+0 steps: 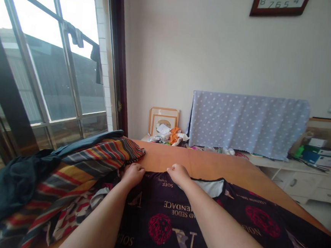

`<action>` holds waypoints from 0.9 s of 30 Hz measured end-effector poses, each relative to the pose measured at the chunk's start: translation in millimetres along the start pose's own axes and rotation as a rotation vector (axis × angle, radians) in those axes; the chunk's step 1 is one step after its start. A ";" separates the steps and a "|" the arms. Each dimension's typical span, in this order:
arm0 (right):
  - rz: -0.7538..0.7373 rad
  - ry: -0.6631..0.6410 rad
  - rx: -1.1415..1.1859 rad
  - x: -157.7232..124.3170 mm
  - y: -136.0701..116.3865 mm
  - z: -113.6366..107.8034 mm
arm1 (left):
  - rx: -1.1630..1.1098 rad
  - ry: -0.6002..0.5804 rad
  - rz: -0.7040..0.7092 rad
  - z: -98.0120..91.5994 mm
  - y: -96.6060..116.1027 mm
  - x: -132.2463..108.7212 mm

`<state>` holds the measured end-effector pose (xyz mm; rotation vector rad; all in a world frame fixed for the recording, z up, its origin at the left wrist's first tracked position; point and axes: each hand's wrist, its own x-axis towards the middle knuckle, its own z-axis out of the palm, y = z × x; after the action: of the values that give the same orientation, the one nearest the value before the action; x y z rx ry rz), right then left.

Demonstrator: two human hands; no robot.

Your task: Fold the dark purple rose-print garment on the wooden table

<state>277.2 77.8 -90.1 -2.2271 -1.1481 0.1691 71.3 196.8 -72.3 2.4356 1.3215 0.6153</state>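
Observation:
A dark printed garment (146,222) with pink lion heads and pale lettering lies spread over an orange-brown table, its lettering upside down to me. My left hand (133,174) is closed on the garment's far edge, near the left. A short way to the right, my right hand (178,174) pinches the same far edge, beside an opening that shows a pale lining (210,187). Fabric hides most of the fingertips. Close to my left forearm lies a heap of clothes, with a striped cloth (76,170) and a dark teal garment (8,192).
The orange-brown table (216,164) reaches toward the wall. Behind it are picture frames (164,114), a pile of crumpled items (172,135) and a polka-dot cloth (246,122) draped over something. White cabinets (301,182) stand at right, a window (59,54) at left.

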 end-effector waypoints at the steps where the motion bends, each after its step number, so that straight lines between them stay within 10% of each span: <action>1: 0.011 -0.006 -0.011 0.3 0.4 1.3 | -0.011 -0.001 -0.003 1.4 -1.0 0.2; 27: 0.075 0.045 -0.083 0.1 2.3 -7.2 | 0.375 0.136 0.078 8.0 9.7 -14.3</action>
<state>281.6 73.6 -85.6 -2.3370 -1.0659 0.1033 75.4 179.1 -78.0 2.7971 1.5185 0.6083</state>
